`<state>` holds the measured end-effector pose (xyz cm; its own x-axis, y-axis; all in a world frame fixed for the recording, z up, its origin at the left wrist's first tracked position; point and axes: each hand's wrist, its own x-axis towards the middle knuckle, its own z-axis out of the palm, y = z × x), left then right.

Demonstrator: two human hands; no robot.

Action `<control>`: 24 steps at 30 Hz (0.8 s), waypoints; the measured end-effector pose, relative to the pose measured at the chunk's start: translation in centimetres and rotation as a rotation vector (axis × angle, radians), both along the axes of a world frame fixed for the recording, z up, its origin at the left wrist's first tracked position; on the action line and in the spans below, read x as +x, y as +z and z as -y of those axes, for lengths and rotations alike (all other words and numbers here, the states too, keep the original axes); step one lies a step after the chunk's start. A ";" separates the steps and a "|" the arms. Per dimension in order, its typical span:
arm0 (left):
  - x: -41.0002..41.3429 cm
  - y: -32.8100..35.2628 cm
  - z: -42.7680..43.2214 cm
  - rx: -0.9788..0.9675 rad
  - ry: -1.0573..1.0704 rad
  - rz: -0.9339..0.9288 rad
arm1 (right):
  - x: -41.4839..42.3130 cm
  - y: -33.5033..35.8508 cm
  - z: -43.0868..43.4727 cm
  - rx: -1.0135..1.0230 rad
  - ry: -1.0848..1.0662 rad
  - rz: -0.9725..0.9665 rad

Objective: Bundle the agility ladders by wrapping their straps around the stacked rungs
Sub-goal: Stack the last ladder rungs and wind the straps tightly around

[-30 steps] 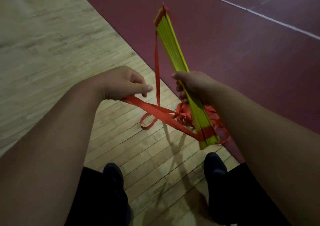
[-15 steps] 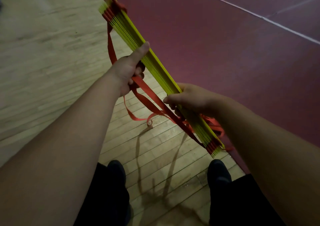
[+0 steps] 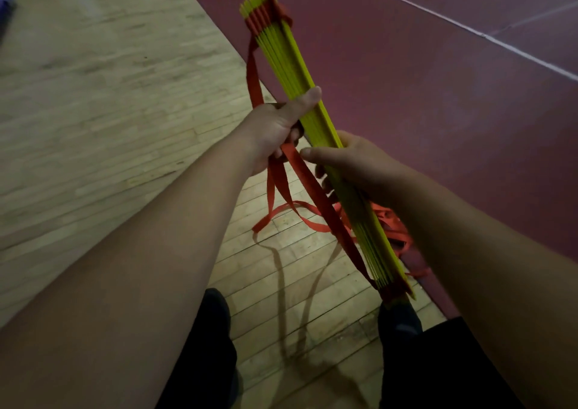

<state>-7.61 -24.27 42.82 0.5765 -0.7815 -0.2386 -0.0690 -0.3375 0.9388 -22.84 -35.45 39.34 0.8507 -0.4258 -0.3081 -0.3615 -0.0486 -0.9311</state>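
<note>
A stack of yellow ladder rungs (image 3: pixel 287 61) runs diagonally from upper middle down to lower right, held in the air over the floor. My left hand (image 3: pixel 275 127) grips the stack near its middle, thumb lying along the rungs, with the red strap (image 3: pixel 316 196) caught under its fingers. My right hand (image 3: pixel 353 161) grips the stack just below, fingers curled round it from the right. One strap length lies along the left side of the rungs down to the lower end. Loose red strap loops (image 3: pixel 281 211) hang beneath both hands, and more bunches behind my right wrist.
Below is a light wooden plank floor (image 3: pixel 109 95), meeting a dark red court surface (image 3: pixel 438 102) with a white line (image 3: pixel 469 30) at the right. My two dark shoes (image 3: pixel 397 318) and dark trousers are at the bottom.
My left hand left the strap it was pulling out to the left and took hold of the rung stack. The stack tilted left, then came back toward the middle; my hands are closer together.
</note>
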 end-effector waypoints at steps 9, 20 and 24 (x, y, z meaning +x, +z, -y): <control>4.3 -1.3 -1.1 0.056 0.294 0.315 | -1.2 -1.3 1.6 0.012 -0.104 -0.069; 4.9 -1.1 -0.6 -0.173 0.278 0.101 | -1.8 -0.5 1.1 -0.076 0.078 -0.134; 5.0 -1.3 -1.1 -0.121 0.218 0.157 | -1.7 -1.2 1.3 -0.084 -0.005 -0.122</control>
